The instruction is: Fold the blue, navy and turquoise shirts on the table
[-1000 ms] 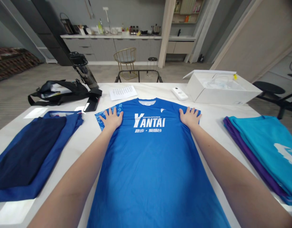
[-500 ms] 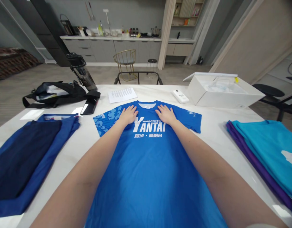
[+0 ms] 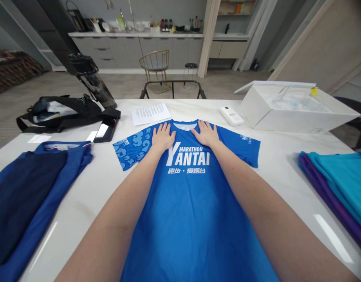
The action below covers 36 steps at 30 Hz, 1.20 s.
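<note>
A blue T-shirt [image 3: 186, 203] with white "MARATHON YANTAI" lettering lies spread front side up on the white table, its collar at the far end. My left hand [image 3: 163, 137] rests flat on its left shoulder, just beside the collar, fingers spread. On the other shoulder lies my right hand [image 3: 206, 134], also flat with the fingers apart. Neither hand grips the cloth. Both sleeves stretch outward, the left one patterned in lighter blue. My forearms cover parts of the shirt's sides, and its lower end runs out of view.
Folded dark blue clothes [image 3: 30, 188] lie at the left, a teal and purple stack [image 3: 342, 180] at the right. Along the far side are a black bag [image 3: 60, 111], a bottle [image 3: 95, 82], a phone [image 3: 105, 131], a paper sheet [image 3: 151, 114], a white device [image 3: 231, 116] and an open white box [image 3: 295, 117].
Both hands have slid slightly up the shoulders toward the collar, uncovering the word "MARATHON". The camera view has shifted a little. The shirt still lies flat.
</note>
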{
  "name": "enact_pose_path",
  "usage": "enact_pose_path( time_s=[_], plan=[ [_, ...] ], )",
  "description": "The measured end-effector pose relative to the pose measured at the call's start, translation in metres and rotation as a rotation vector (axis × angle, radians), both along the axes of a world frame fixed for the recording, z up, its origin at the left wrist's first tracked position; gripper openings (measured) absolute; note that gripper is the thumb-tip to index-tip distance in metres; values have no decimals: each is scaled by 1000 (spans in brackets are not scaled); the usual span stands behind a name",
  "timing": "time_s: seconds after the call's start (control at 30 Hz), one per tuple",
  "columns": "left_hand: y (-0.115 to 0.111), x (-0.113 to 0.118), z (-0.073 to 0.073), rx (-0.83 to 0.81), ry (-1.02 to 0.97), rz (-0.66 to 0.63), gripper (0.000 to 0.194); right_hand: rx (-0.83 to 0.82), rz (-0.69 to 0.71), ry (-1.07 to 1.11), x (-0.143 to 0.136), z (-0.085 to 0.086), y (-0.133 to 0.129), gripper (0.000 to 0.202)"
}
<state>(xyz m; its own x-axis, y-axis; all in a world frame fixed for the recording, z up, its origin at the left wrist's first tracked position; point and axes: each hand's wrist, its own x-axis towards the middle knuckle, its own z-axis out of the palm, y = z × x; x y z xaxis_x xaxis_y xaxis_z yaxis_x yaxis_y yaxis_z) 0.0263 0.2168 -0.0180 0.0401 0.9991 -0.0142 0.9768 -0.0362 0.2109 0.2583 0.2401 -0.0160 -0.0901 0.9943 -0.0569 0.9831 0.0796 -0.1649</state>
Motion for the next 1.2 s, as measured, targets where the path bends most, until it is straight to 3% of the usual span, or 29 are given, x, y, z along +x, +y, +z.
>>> enact_pose_path(
  time_s=[0.2, 0.4, 0.5, 0.67, 0.73, 0.83, 1.0, 1.2],
  plan=[
    [5, -1, -2, 21, 3, -22, 72, 89, 7, 71, -1, 1, 5, 80],
    [-19, -5, 0, 13, 14, -59, 75, 438, 5, 117, -2, 11, -35, 61],
    [-43, -6, 2, -1, 14, -71, 74, 379, 10, 126, -1, 12, -69, 62],
    [-95, 3, 4, 12, 9, -90, 72, 135, 44, 108, 10, 9, -123, 65],
    [-113, 10, 5, 31, -1, -113, 69, 67, 71, 101, 20, 11, -136, 63],
    [-127, 20, 10, 94, -18, -149, 62, 93, 35, 108, 44, 18, -140, 56],
    [-109, 35, 28, 240, -19, -183, 43, 184, -218, 40, 108, 34, -125, 39],
    [-42, 73, 40, 245, -14, -270, 34, 158, -455, 6, 179, 28, -109, 45]
  ],
)
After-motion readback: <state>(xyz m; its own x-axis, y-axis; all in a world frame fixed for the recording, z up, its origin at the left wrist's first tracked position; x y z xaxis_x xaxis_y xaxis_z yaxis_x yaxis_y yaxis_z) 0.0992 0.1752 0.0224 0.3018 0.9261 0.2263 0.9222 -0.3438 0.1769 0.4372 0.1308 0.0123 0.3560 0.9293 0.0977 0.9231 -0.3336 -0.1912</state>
